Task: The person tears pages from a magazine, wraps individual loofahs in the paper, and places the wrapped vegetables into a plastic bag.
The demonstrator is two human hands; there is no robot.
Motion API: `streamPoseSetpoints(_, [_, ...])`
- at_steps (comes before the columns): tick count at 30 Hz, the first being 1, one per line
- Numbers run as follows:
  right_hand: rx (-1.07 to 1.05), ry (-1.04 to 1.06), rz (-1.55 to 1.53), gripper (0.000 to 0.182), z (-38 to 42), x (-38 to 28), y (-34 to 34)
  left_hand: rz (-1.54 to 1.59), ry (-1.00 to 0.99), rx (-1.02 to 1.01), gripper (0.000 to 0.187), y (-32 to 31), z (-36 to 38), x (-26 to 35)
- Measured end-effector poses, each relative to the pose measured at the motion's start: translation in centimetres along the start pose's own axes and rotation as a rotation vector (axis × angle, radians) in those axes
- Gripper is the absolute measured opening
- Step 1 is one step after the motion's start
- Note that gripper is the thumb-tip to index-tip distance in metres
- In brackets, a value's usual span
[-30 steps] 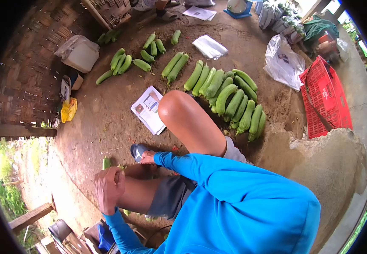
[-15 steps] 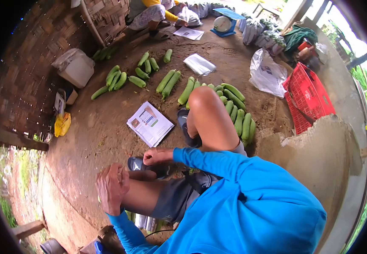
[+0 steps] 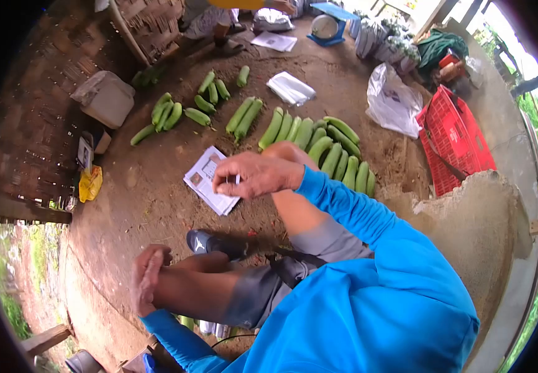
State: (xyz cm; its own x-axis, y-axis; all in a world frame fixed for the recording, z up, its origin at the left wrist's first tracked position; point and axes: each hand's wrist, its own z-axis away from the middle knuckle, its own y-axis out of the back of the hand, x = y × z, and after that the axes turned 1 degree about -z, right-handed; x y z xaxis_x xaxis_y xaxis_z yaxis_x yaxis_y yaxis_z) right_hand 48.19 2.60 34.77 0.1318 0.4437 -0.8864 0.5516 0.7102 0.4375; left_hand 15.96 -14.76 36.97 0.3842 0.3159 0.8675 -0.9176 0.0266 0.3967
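From the head view, I take the stack of papers [image 3: 202,181] as my landmark; it lies on the bare floor [image 3: 129,214] with printed sheets on top. The right hand [image 3: 255,174] hangs over its right edge, in front of the raised right knee [image 3: 284,151], fingers curled and only a narrow gap at the thumb; I can't tell whether it holds anything. The left hand [image 3: 149,276] is blurred, bent at the left knee [image 3: 171,276], below and left of the stack, and I can't make out its grip.

Beyond the stack I see a pair of long green gourds [image 3: 244,118]; a larger cluster of gourds [image 3: 306,132] lies to its right, partly hidden by the knee, and smaller gourds [image 3: 168,114] lie up and left of it. Well right of the stack stands a red crate [image 3: 465,143], with a plastic bag [image 3: 393,99] just beside it. Far beyond the stack is a scale [image 3: 325,28].
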Motion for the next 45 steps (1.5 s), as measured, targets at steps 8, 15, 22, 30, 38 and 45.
streamPoseSetpoints(8, [0.569, -0.331, -0.525, 0.028, 10.2, 5.7, 1.6, 0.341, 0.072, -0.029, 0.041, 2.6, -1.5, -4.4])
streamPoseSetpoints(15, [0.809, -0.785, -0.605, 0.029, 20.1, 17.7, -4.8, 0.180, 0.087, -0.019, 0.043, 2.7, 0.4, -4.9])
streamPoseSetpoints(22, [0.692, -0.997, -0.659, 0.027, 25.2, 23.4, -8.9, 0.222, 0.258, 0.131, 0.035, 3.8, 1.7, -8.7])
streamPoseSetpoints(30, [0.697, -1.012, -0.674, 0.026, 25.5, 23.9, -7.4, 0.325, 0.422, -0.029, 0.025, 3.5, -0.5, -8.4])
streamPoseSetpoints(38, [0.731, -1.060, -0.642, 0.031, 27.9, 25.2, -9.2, 0.097, 0.470, -0.124, 0.052, 3.2, -1.3, -6.8])
streamPoseSetpoints(45, [0.544, -1.230, -0.735, 0.029, 32.7, 25.7, -13.9, 0.047, 0.573, -0.018, 0.058, 1.8, -0.3, -4.8])
